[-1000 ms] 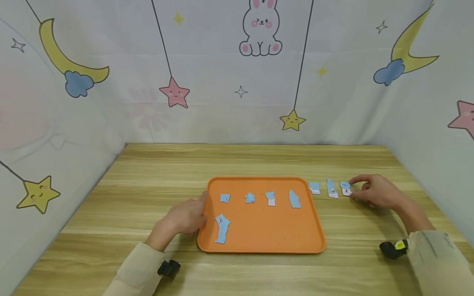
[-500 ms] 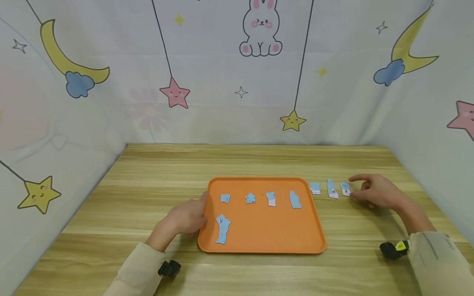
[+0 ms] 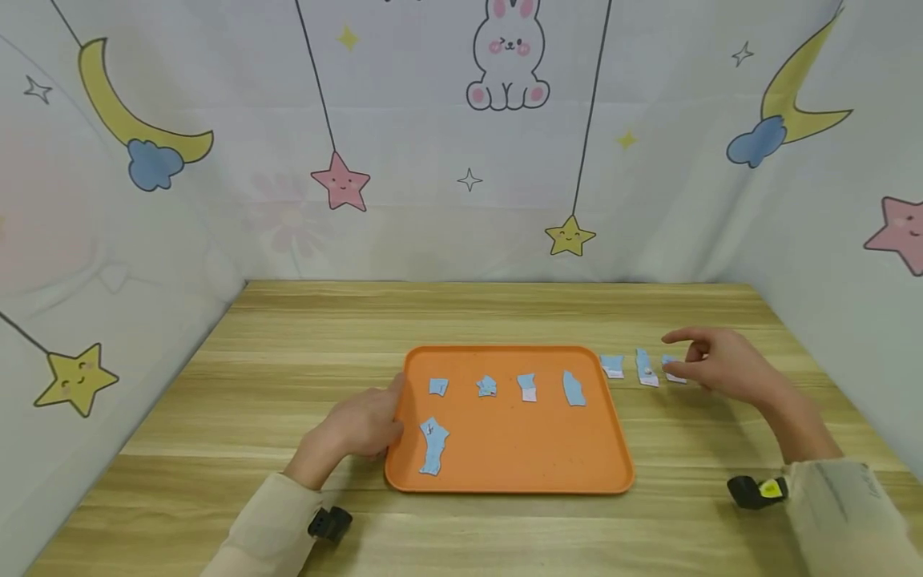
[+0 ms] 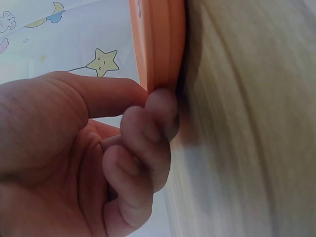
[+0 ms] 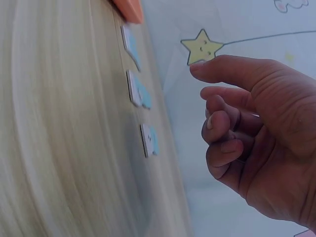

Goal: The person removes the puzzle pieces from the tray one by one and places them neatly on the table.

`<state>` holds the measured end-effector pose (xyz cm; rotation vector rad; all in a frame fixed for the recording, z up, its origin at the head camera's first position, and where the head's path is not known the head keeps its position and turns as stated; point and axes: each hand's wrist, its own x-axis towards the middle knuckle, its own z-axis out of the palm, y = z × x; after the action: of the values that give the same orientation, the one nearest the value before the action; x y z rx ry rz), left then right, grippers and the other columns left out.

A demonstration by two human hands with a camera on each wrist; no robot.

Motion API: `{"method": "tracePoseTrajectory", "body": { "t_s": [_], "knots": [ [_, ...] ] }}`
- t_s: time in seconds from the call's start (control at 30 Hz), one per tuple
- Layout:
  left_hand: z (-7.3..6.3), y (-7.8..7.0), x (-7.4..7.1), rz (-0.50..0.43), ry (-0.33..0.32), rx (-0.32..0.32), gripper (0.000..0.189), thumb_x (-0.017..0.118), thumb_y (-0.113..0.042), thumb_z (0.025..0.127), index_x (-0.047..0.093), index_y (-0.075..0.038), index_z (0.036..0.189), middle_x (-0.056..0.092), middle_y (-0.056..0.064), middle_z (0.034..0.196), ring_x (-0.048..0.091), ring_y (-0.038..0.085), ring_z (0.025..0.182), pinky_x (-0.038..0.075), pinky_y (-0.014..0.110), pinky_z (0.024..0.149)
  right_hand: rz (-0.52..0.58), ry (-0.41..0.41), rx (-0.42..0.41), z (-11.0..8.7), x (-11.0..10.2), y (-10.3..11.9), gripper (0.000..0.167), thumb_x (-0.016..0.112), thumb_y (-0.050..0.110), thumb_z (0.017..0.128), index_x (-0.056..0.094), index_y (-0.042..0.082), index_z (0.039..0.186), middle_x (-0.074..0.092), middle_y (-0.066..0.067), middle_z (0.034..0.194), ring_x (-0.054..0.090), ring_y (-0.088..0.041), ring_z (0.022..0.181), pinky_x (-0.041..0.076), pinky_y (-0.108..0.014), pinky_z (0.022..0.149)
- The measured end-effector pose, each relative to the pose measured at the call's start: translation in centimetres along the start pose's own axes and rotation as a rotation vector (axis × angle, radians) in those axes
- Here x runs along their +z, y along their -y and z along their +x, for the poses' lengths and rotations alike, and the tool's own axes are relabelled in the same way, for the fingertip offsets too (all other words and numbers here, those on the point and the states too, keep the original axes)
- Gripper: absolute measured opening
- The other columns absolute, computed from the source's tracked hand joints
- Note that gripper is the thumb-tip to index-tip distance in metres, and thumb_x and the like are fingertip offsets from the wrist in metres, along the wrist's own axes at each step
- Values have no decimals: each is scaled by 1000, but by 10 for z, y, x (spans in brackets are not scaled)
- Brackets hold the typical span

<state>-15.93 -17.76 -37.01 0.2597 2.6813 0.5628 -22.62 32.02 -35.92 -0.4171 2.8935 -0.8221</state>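
My left hand (image 3: 364, 422) holds the left rim of an orange tray (image 3: 519, 461); in the left wrist view the thumb and curled fingers pinch the tray edge (image 4: 165, 47). Several flat, irregular light-blue puzzle pieces lie on the tray, including a long one (image 3: 433, 449) at front left. My right hand (image 3: 731, 366) hovers over the table right of the tray, thumb and forefinger apart, nothing between them. Below it is a blue-and-white puzzle piece (image 5: 148, 140), partly covered by the hand in the head view. Left of that lie a narrow piece (image 3: 646, 369) and a squarish piece (image 3: 612, 366).
The squarish piece lies right at the tray's upper right rim. A wood-grain table (image 3: 288, 336) spreads around the tray. White cloth walls (image 3: 418, 240) printed with stars, moons and a rabbit enclose the back and sides.
My right hand has lifted and shifted slightly left over the rightmost piece, which stays on the table. The left hand and tray have not moved.
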Motion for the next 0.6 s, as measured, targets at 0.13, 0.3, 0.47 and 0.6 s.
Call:
{"method": "tracePoseTrajectory", "body": {
  "t_s": [0.13, 0.3, 0.47, 0.6],
  "knots": [
    [0, 1, 0, 4, 1, -2, 77, 54, -4, 99, 17, 5, 166, 59, 2, 55, 51, 12, 43, 34, 24, 45, 24, 1, -9, -2, 4, 13, 55, 76, 29, 97, 62, 0, 141, 64, -7, 77, 51, -14, 53, 43, -30, 53],
    [1, 1, 0, 5, 0, -5, 77, 54, -4, 99, 17, 5, 166, 58, 1, 55, 51, 12, 43, 34, 24, 45, 61, 5, -14, -4, 9, 28, 54, 78, 26, 95, 63, 0, 140, 63, -6, 78, 51, -13, 53, 44, -30, 53],
    [1, 0, 0, 2, 1, -8, 77, 54, -4, 99, 17, 5, 166, 56, 1, 54, 50, 11, 43, 33, 23, 45, 84, 4, -31, -5, 14, 43, 51, 78, 24, 95, 64, 0, 139, 64, -7, 78, 53, -14, 54, 46, -30, 53],
    [1, 0, 0, 7, 1, -7, 77, 54, -4, 99, 17, 5, 166, 56, 0, 54, 49, 11, 43, 33, 23, 45, 83, -5, -45, -5, 20, 53, 49, 78, 24, 95, 66, 0, 136, 64, -5, 75, 52, -13, 54, 46, -29, 53]
  ]
}}
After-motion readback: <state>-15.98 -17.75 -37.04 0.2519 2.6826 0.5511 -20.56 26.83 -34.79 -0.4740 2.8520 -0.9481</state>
